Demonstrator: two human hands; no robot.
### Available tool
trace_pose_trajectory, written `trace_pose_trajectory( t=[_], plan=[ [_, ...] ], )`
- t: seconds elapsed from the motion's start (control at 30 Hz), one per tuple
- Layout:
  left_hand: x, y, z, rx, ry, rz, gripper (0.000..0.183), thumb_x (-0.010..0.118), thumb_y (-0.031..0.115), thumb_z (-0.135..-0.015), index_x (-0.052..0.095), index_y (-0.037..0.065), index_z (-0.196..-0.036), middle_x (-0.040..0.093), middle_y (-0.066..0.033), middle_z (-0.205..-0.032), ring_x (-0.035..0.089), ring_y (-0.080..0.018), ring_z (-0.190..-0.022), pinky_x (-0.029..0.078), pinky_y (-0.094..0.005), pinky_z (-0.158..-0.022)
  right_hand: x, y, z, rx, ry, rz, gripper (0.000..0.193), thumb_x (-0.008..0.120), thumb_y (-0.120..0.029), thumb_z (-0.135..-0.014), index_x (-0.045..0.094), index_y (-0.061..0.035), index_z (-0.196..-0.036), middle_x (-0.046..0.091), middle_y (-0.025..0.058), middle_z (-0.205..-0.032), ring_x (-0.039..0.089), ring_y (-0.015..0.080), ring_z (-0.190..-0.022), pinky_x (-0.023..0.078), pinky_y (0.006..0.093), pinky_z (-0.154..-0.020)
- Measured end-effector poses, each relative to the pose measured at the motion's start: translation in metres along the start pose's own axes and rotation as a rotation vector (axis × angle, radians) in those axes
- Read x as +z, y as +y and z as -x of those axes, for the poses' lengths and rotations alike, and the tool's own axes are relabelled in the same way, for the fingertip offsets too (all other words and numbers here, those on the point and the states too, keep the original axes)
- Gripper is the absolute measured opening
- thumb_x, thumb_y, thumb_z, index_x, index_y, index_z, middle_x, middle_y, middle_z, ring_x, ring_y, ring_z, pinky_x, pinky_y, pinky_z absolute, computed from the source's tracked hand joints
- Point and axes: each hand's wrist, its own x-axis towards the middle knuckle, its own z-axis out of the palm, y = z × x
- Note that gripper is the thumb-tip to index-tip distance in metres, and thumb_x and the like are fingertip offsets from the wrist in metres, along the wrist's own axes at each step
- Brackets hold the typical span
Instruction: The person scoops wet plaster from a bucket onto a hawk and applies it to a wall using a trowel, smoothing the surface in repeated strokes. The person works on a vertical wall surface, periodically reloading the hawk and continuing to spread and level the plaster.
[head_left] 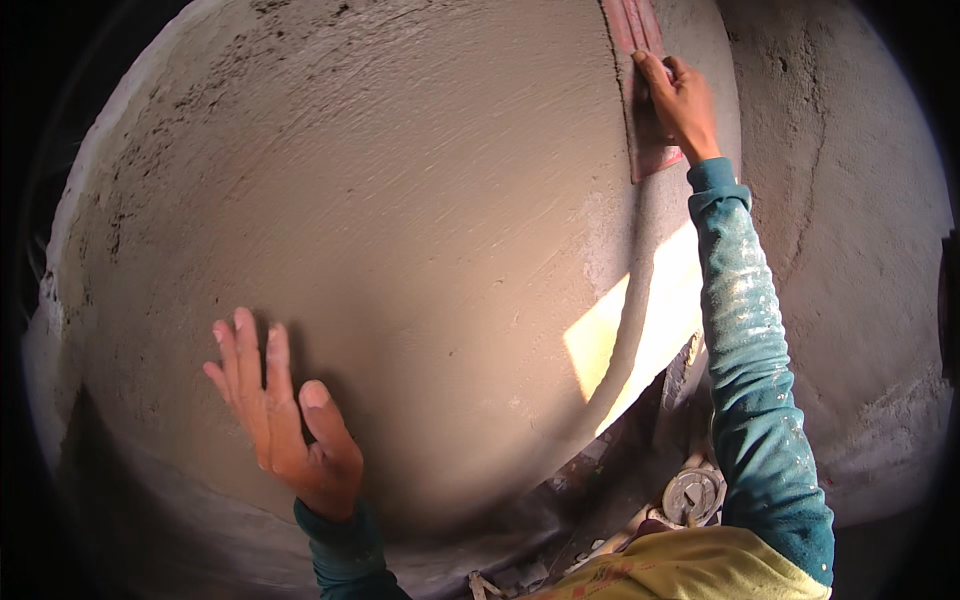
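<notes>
At the wall's upper right, your right hand closes around a red float, thumb along its near side and fingers curled behind, the grip itself mostly hidden. Lower left, your left hand is spread and holds nothing, palm toward the plaster; whether it touches cannot be told. The long, flat float lies against the plaster near its curved right edge, its top running out of view. It looks light and stiff, best held at mid-length, behind the face, where your hand already is. The plaster seems damp, soft and slick, likely to dent under fingertips. Teal sleeves, the right one dusted white, cover your arms. Sunlight strikes the lower right edge, above a round grey disc and your yellow top. Beyond stands a second grey wall.
</notes>
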Motion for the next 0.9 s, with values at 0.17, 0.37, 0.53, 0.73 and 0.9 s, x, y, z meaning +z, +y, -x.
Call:
trace_pose_trajectory(
  t=[0.17, 0.37, 0.53, 0.73, 0.9],
  plan=[
    [-0.013, -0.020, 0.015, -0.175, 0.121, -0.097, 0.048, 0.042, 0.024, -0.106, 0.061, -0.008, -0.138, 0.054, -0.0243, -0.151, 0.042, -0.0447, -0.147, 0.022, -0.0636, -0.122, 0.009, 0.094, 0.009, 0.211, 0.090, -0.124, 0.057, 0.062, -0.057, -0.100, 0.071, -0.0009, -0.095, 0.051, -0.0016, -0.060, 0.046, 0.0103, -0.045, 0.037, 0.0297, -0.043],
    [-0.033, -0.055, 0.091, -0.406, 0.183, -0.153, 0.054, 0.045, 0.025, -0.104, 0.054, -0.009, -0.145, 0.044, -0.0280, -0.158, 0.036, -0.0456, -0.151, 0.022, -0.0596, -0.123, 0.020, -0.002, 0.147, 0.415, -0.112, -0.486, 0.043, 0.065, -0.045, -0.101, 0.069, -0.0036, -0.092, 0.051, -0.0034, -0.065, 0.044, 0.0061, -0.056, 0.033, 0.0270, -0.049],
    [-0.052, -0.092, 0.136, -0.492, 0.244, -0.179, 0.060, 0.042, 0.029, -0.105, 0.046, -0.011, -0.149, 0.031, -0.0313, -0.164, 0.026, -0.0480, -0.154, 0.018, -0.0589, -0.125, 0.034, -0.142, 0.205, 0.121, -0.206, -0.239, 0.053, 0.059, -0.047, -0.102, 0.064, 0.0043, -0.089, 0.060, 0.0161, -0.071, 0.055, 0.0203, -0.068, 0.047, 0.0368, -0.064],
    [-0.076, -0.135, 0.182, -0.491, 0.066, -0.079, 0.069, 0.036, 0.039, -0.109, 0.034, -0.012, -0.155, 0.026, -0.0329, -0.165, 0.023, -0.0491, -0.154, 0.016, -0.0574, -0.125, 0.065, -0.288, 0.289, -0.161, -0.358, -0.342, 0.045, 0.059, -0.039, -0.105, 0.061, 0.0027, -0.087, 0.060, 0.0207, -0.061, 0.060, 0.0299, -0.048, 0.045, 0.0412, -0.045],
    [-0.086, -0.154, 0.202, -0.446, 0.089, 0.093, 0.069, 0.036, 0.039, -0.109, 0.035, -0.013, -0.154, 0.030, -0.0344, -0.162, 0.028, -0.0495, -0.152, 0.021, -0.0579, -0.123, 0.074, -0.345, 0.367, -0.220, -0.406, -0.329, 0.036, 0.065, -0.033, -0.103, 0.056, -0.0022, -0.087, 0.053, 0.0168, -0.051, 0.059, 0.0369, -0.045, 0.044, 0.0437, -0.043]
  ],
)
